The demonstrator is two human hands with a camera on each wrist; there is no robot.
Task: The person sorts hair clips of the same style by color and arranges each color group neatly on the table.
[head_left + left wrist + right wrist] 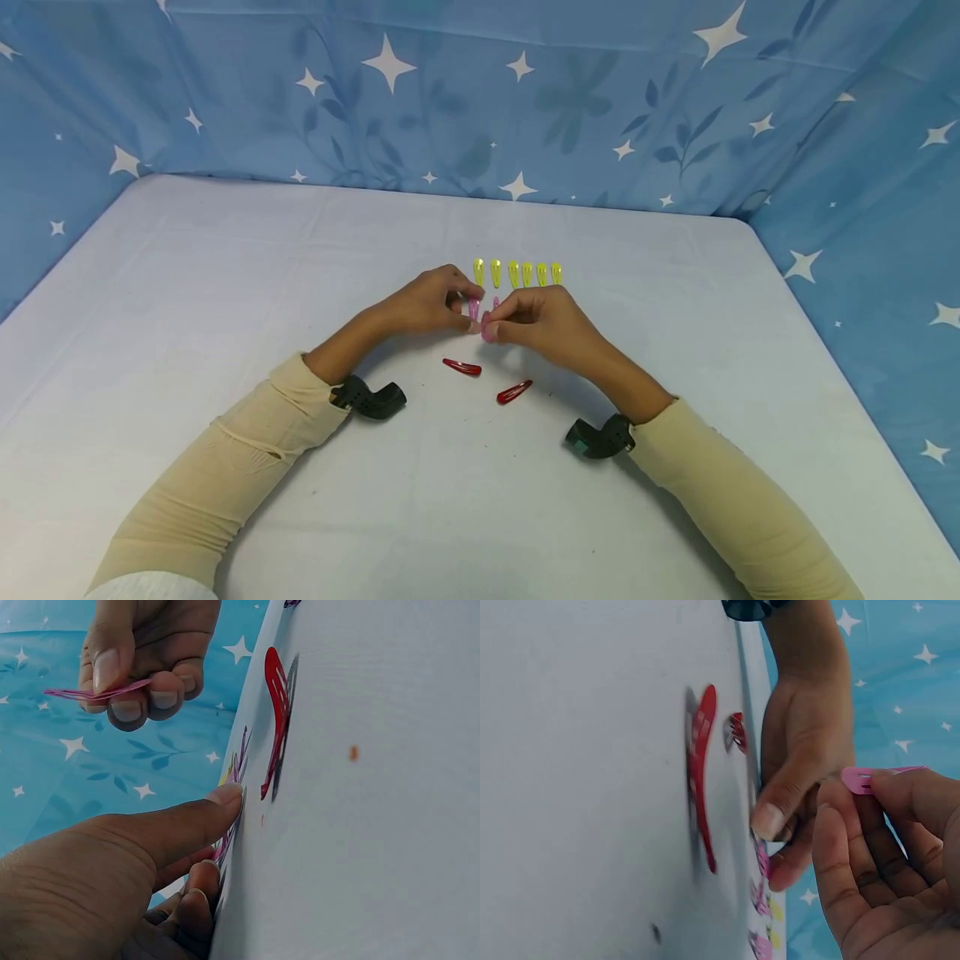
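Note:
My right hand (551, 325) pinches a pink snap hair clip (859, 780) between thumb and fingers, raised off the table in both wrist views. Beside it, my left hand (427, 304) has its thumb and fingertips at the two ends of another pink hair clip (473, 310) lying on the table. A further pink clip (496, 302) shows partly behind the right fingers. Nearer the body lie two red hair clips, one on the left (462, 367) and one on the right (514, 392).
Just beyond the hands, several yellow hair clips (513, 273) lie side by side in a row. A white cloth covers the table (225, 250). Behind it hangs a blue curtain (450, 108) with white stars. Each wrist wears a dark camera mount (371, 398).

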